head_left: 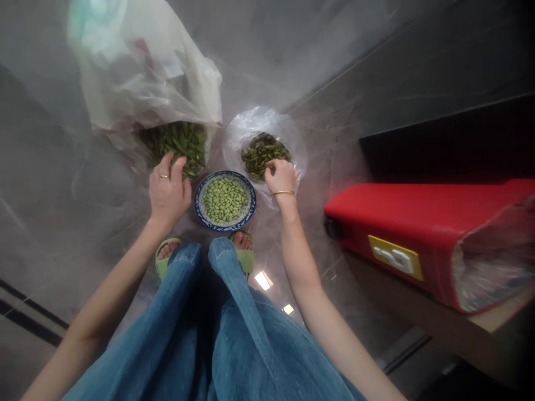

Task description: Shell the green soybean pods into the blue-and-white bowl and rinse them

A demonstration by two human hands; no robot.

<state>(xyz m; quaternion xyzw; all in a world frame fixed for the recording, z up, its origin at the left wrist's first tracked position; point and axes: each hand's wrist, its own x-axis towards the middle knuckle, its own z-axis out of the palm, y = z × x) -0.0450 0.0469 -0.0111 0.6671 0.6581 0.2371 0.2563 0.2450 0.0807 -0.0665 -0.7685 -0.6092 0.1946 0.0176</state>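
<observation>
Left hand (pixel 169 188): fingers parted; green pods (pixel 178 139) seen just beyond, in white bag (pixel 150 89). Right hand (pixel 282 178): fingers curled, grip cannot be told; dark pods (pixel 261 149) beyond, in clear bag (pixel 234 133). Between fingers: bowl (pixel 252 200) of beans (pixel 225 199).

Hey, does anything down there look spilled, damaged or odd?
Nothing stands out: the pale green shelled beans sit within the round blue-and-white patterned bowl, the green pods lie in the translucent white plastic bag, and I see no spill on the grey floor.
</observation>
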